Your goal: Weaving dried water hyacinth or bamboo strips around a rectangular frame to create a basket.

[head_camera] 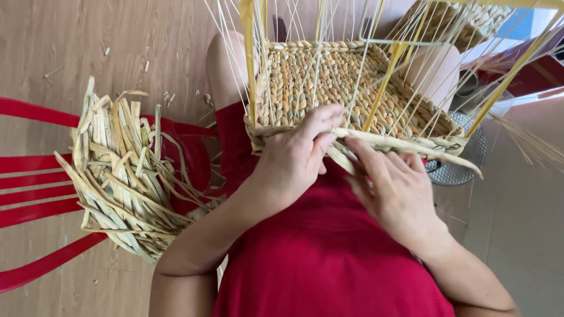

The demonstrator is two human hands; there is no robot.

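half-woven basket [329,88] propped on lap, rim kept within reach | left hand [294,158] closed on rim, steadying | right hand [393,188] pinching loose straw strand [411,144] | dried strips [123,176] piled on red chair [35,194], handy

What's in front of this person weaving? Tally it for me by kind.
Hands: 2, left hand and right hand, both on the basket rim
Half-woven basket on a wire frame: 1
Bundle of dried straw strips: 1
Red slatted chair: 1
Total: 5
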